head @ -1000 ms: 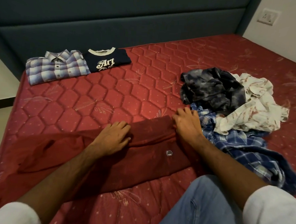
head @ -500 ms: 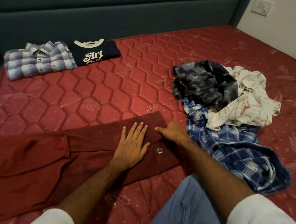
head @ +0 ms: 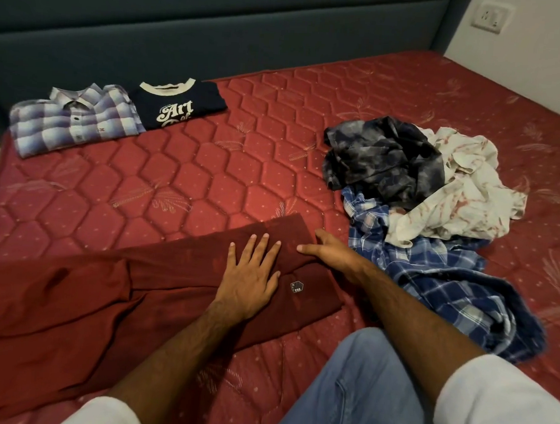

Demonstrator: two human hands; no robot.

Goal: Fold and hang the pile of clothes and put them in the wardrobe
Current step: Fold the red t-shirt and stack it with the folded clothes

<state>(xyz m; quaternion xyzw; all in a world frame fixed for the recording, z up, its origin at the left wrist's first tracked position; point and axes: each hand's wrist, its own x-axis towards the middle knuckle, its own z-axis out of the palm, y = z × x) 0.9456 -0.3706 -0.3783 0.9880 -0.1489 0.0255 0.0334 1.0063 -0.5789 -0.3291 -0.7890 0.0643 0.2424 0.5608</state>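
Observation:
A maroon garment (head: 111,303) with a small badge lies spread across the near side of the red mattress (head: 209,182). My left hand (head: 251,275) lies flat on it with fingers straight and spread. My right hand (head: 331,253) rests on the garment's right edge, fingers extended along the cloth. To the right sits a loose pile: a dark tie-dye garment (head: 385,159), a white patterned one (head: 461,195) and a blue checked shirt (head: 447,279). At the far left lie a folded pale checked shirt (head: 76,120) and a folded navy printed T-shirt (head: 180,104).
A dark padded headboard (head: 217,30) runs along the far side of the bed. A wall socket (head: 491,15) sits on the white wall at the top right. My knee in blue jeans (head: 360,394) rests on the mattress at the bottom.
My left hand opened from a curled grasp and slid right to lie flat near the badge. My right hand moved down onto the garment's right edge. The cloth there looks smoother.

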